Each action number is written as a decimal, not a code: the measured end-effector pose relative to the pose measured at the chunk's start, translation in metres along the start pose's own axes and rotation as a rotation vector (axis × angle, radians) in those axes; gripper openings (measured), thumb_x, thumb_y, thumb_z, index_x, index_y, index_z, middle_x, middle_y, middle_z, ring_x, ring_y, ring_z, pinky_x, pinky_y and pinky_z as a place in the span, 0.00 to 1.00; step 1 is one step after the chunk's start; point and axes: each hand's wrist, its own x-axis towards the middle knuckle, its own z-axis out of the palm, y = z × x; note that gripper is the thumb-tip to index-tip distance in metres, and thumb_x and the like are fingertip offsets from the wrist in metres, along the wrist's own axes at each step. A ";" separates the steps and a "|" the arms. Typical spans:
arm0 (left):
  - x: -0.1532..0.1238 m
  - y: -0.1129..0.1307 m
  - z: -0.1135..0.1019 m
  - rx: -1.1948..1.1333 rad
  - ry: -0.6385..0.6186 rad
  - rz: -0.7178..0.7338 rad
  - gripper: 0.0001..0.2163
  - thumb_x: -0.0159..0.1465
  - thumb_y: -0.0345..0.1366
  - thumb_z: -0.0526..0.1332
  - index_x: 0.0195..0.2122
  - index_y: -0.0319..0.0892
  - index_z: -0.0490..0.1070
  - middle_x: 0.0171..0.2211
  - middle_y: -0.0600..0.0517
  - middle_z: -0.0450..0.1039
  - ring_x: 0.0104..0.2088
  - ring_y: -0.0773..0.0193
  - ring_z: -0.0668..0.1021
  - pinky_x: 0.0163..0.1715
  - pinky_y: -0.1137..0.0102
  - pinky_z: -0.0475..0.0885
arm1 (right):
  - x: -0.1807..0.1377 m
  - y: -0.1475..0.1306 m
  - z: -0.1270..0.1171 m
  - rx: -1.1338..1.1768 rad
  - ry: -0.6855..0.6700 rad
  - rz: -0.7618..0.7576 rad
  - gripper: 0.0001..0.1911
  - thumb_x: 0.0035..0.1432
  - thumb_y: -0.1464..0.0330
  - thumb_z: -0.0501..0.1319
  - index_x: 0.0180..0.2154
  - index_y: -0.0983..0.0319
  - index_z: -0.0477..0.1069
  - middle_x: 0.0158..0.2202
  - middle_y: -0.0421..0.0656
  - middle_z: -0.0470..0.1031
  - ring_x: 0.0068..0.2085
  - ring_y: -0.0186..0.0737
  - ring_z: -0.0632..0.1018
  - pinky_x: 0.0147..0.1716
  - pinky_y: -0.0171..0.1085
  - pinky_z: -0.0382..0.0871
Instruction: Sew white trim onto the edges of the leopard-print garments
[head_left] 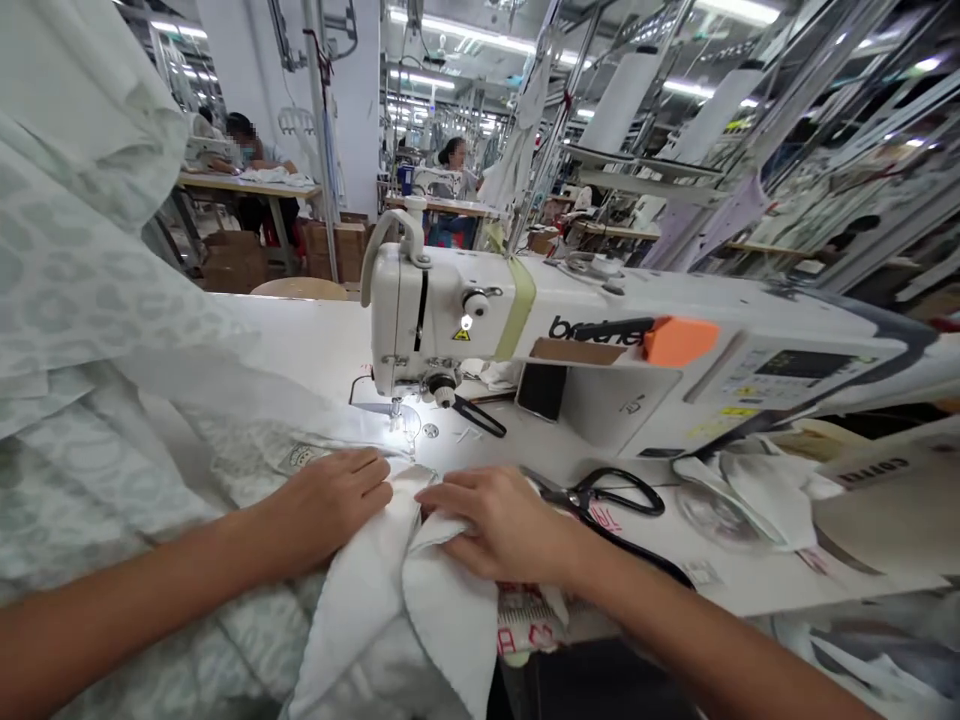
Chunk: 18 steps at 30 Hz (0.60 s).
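At your far left the pale patterned fabric (90, 300) hangs in a big drape and spreads down over the table (315, 340). Your left hand (330, 500) lies palm down on it, fingers stretched out and close together, pressing flat rather than pinching. Its fingertips touch the edge of the white cloth (390, 600), which folds up between your two hands and falls toward you off the table edge. Just behind, the presser foot (395, 412) of the sewing machine (600, 330) sits near the cloth, beyond your fingertips. Your right hand (502, 525) rests on the cloth's right fold, fingers lightly bent and pressing down, nothing clasped. The black scissors (607, 495) lie just beside that hand, to its right.
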 end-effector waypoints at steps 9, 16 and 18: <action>-0.031 -0.023 -0.004 -0.285 0.289 -0.192 0.07 0.65 0.26 0.49 0.40 0.41 0.63 0.46 0.47 0.70 0.48 0.63 0.73 0.47 0.70 0.70 | 0.005 0.020 0.026 -0.165 0.022 -0.263 0.24 0.55 0.67 0.56 0.55 0.60 0.62 0.34 0.41 0.73 0.29 0.37 0.71 0.23 0.35 0.53; -0.022 -0.018 -0.010 -0.257 0.352 -0.144 0.07 0.64 0.23 0.51 0.33 0.40 0.63 0.46 0.47 0.74 0.49 0.63 0.74 0.48 0.68 0.71 | 0.005 0.022 0.015 -0.060 0.134 -0.292 0.18 0.57 0.70 0.52 0.48 0.64 0.68 0.29 0.42 0.71 0.26 0.36 0.69 0.23 0.35 0.59; -0.032 -0.006 -0.024 -0.362 0.335 -0.330 0.08 0.64 0.27 0.52 0.27 0.41 0.60 0.47 0.48 0.73 0.48 0.62 0.75 0.44 0.69 0.72 | -0.007 0.017 -0.002 0.083 0.282 -0.235 0.16 0.57 0.72 0.49 0.44 0.64 0.71 0.27 0.43 0.69 0.26 0.35 0.69 0.25 0.34 0.62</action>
